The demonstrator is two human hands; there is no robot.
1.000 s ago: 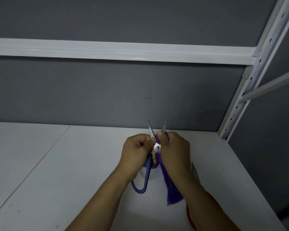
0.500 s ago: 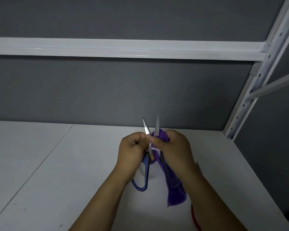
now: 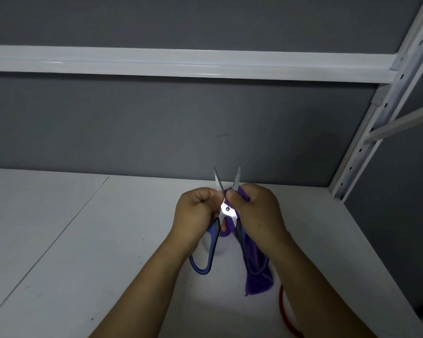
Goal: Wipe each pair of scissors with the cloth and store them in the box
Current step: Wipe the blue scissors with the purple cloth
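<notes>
Head view: scissors (image 3: 226, 211) with blades spread point upward above the desk (image 3: 83, 240). Left hand (image 3: 195, 213) clenches one blade; right hand (image 3: 257, 213) pinches the cloth (image 3: 257, 276) around the other. A red loop (image 3: 285, 315) lies beneath.

White shelf (image 3: 83, 240), red loop (image 3: 285, 313)

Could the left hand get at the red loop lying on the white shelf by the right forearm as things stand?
Probably not. The left hand is closed on the blue-handled scissors, and the right hand, its forearm and the purple cloth lie between it and the red loop, part hidden on the white shelf.
</notes>
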